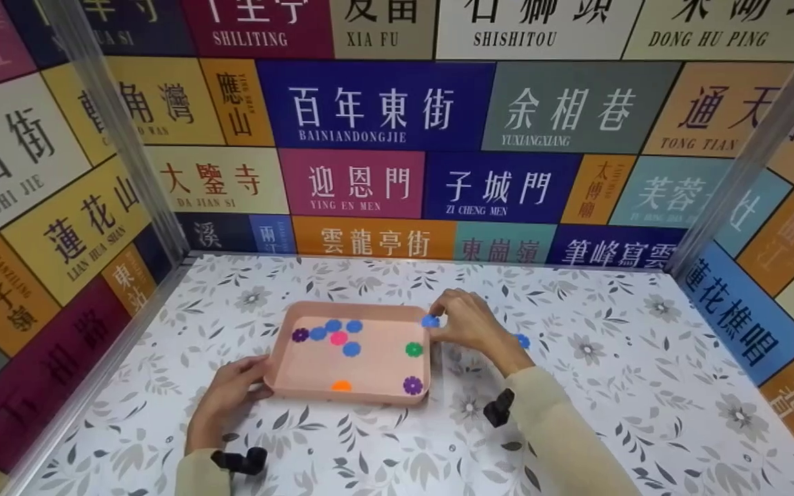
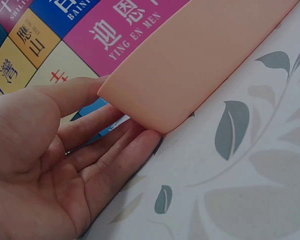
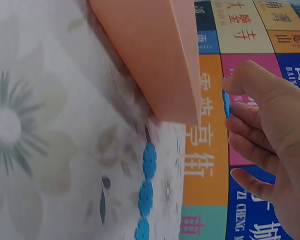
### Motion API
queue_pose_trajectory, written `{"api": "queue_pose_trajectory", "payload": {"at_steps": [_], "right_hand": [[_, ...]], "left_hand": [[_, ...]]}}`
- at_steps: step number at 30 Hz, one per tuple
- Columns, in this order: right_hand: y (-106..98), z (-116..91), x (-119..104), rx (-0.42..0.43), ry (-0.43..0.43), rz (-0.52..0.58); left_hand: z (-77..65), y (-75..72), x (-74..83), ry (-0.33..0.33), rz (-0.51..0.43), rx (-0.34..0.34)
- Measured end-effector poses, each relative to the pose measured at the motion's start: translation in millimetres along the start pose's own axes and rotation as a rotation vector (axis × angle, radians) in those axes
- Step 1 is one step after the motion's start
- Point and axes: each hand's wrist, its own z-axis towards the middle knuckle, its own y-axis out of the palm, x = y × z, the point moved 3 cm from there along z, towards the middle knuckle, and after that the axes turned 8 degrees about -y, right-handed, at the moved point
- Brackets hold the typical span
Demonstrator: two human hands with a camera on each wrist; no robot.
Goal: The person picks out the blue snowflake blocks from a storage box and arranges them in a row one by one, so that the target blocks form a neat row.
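Observation:
A shallow pink tray (image 1: 352,397) lies on the table with several notched, flower-shaped plastic discs inside: blue ones (image 1: 351,349), a pink disc (image 1: 338,338), a green disc (image 1: 414,349), an orange disc (image 1: 341,386) and two purple discs (image 1: 412,385). My left hand (image 1: 237,387) holds the tray's left side, thumb at the rim and fingers by the lower edge. Beside the tray's upper right corner, my right hand (image 1: 469,322) pinches a blue disc (image 3: 226,98) between thumb and fingertip. That disc is at rim height.
Right of the tray, more blue discs (image 3: 145,199) lie in a row on the tabletop; in the head view the right forearm hides most of them, one blue disc (image 1: 522,341) showing. The leaf-patterned tabletop (image 1: 617,386) meets sign-covered walls (image 1: 369,182) at back and sides.

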Motion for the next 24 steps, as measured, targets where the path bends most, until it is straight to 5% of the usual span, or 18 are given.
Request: {"api": "queue_pose_trajectory", "payload": {"at_steps": [24], "right_hand": [[-40.9, -68.4, 89.1, -0.004, 0.167, -0.034]], "left_hand": [[1.0, 0.0, -0.4, -0.006, -0.031, -0.006]]}}
